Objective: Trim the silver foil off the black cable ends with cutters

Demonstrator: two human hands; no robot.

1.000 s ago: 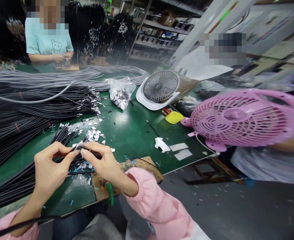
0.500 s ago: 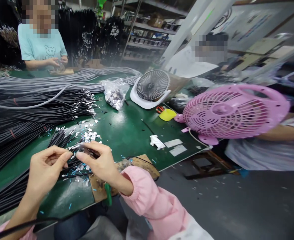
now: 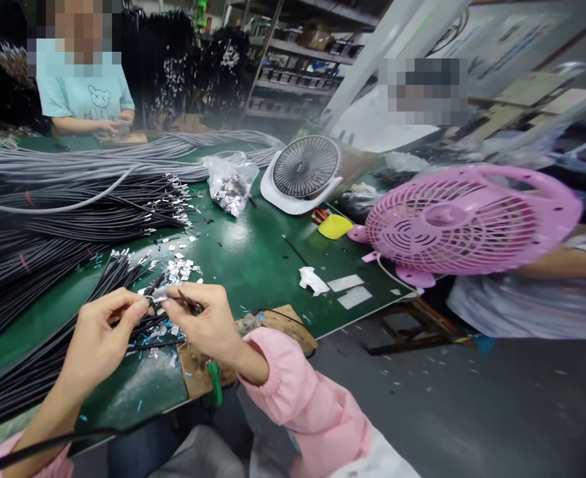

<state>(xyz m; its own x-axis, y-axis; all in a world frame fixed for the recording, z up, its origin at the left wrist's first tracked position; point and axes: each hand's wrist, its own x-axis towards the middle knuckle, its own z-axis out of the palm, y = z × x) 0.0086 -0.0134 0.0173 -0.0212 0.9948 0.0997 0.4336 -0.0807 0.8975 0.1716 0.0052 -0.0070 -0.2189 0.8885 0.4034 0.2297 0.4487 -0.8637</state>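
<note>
My left hand [image 3: 106, 328] is closed in a pinch on the end of a black cable [image 3: 149, 300], mostly hidden by the fingers. Thumb and forefinger of my right hand [image 3: 206, 318] meet at the silvery foil [image 3: 160, 293] on that cable end, almost touching the left fingertips. A dark metal tool [image 3: 190, 303] is tucked within the right hand; its exact kind is not clear. Below and beside the hands lie black cables with stripped ends [image 3: 128, 260], foil scraps [image 3: 180, 269] and blue bits of insulation.
Bundles of black cables [image 3: 73, 216] and grey cables [image 3: 48, 162] cover the left of the green table [image 3: 253, 252]. A bag of metal parts [image 3: 231, 186], a white fan [image 3: 305, 169] and a pink fan [image 3: 452, 222] stand beyond. Wooden board [image 3: 200, 372] at the edge. Two people sit nearby.
Both hands have shifted slightly right, still together at the cable end. My right hand has turned a little, so the dark tool and the foil show more clearly.
</note>
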